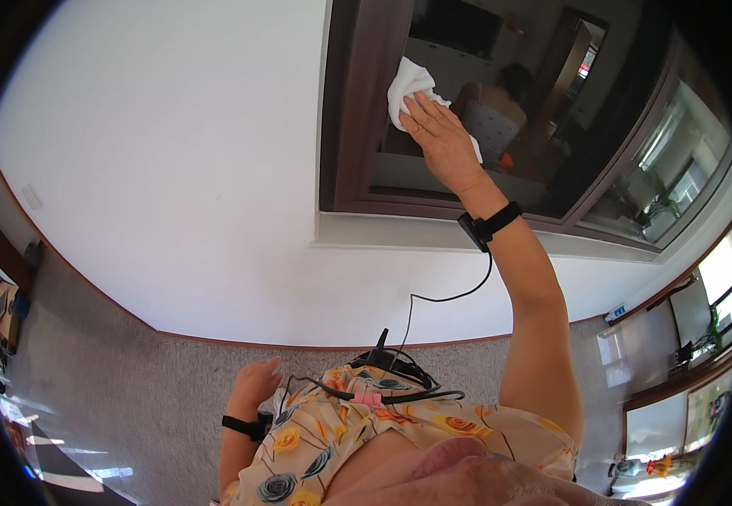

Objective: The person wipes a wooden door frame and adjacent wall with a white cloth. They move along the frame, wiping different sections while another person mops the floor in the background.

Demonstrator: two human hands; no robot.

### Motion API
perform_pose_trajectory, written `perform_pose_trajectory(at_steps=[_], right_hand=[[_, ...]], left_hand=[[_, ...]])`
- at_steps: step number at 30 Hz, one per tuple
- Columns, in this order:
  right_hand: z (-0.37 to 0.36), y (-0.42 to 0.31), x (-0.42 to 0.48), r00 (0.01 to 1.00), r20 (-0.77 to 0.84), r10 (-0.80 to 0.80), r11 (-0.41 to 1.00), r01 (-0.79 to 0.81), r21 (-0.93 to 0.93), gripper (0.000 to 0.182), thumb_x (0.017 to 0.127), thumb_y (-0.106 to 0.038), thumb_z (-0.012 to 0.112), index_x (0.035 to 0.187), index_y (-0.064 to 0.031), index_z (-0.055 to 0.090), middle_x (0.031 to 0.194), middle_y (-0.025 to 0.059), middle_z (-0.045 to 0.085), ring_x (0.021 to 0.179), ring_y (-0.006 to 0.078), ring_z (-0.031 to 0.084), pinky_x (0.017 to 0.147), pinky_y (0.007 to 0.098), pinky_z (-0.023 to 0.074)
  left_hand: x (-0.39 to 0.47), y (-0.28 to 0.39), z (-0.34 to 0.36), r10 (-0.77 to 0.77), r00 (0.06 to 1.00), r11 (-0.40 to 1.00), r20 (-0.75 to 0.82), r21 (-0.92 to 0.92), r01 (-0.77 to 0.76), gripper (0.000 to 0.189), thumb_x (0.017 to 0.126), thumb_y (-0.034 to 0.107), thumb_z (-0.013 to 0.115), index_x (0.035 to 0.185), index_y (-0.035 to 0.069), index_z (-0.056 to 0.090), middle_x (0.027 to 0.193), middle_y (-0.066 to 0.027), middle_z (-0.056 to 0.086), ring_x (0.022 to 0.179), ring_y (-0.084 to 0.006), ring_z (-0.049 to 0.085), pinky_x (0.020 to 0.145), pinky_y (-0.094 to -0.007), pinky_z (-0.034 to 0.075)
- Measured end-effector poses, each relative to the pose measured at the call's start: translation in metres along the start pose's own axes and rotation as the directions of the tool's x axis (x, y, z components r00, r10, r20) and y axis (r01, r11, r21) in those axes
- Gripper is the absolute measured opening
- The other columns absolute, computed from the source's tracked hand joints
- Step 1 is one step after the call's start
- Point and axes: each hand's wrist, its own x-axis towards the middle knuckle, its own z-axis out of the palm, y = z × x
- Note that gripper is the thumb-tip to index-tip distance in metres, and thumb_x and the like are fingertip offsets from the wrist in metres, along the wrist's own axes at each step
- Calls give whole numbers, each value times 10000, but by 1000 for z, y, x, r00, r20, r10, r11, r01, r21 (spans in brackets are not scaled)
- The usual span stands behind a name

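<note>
My right hand (pixel 447 142) is raised and lies over a folded white cloth (pixel 411 79), holding it against the dark glass pane (pixel 467 136) near the left side of its brown window frame (pixel 362 114). The cloth sticks out past the fingertips and beside the palm. A black strap with a small device (pixel 489 226) circles the right wrist, and a thin cable runs from it. Low by my body is my left hand (pixel 255 382), beside the flowered garment. A bit of white shows next to it; whether the fingers hold it is hidden.
Under the window runs a pale sill (pixel 391 233), set in a white wall (pixel 182 158). A black device (pixel 381 360) with cables sits at my waist. Through or in the glass, a person (pixel 498 104) is seen from behind. Grey carpet (pixel 119 379) covers the floor.
</note>
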Motion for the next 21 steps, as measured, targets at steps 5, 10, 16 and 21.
perform_pose_trajectory(at_steps=[5,10,16,21], right_hand=[[-1,-44,-13,753,263,604,89,-391,916,480,838,45,468,1304,-59,515,1190,133,603,1060,219,602,896,295,467],[-27,-65,12,724,537,433,-733,-64,677,491,809,25,421,1296,18,487,1151,135,609,1000,191,616,858,280,507],[-32,-81,21,785,510,351,-815,-12,579,485,807,-9,407,1285,38,474,1180,158,588,1015,226,609,869,314,510],[-23,-94,29,813,526,249,-909,9,417,486,826,-40,404,1304,30,456,1196,158,577,1035,241,599,874,328,505]], left_hand=[[-9,-4,2,-17,1000,999,7,-41,18,370,846,238,592,1190,103,563,945,-170,657,883,-370,610,738,-478,488],[-18,-12,14,-54,998,998,34,-35,55,355,851,238,589,1181,108,573,903,-182,659,861,-376,614,733,-474,492],[-18,-10,15,-71,997,997,4,-26,71,353,848,230,591,1178,107,575,897,-185,659,850,-371,618,724,-474,496],[-32,-7,9,-87,996,996,-37,-26,86,360,849,228,590,1182,95,571,914,-183,659,855,-366,620,728,-472,496]])
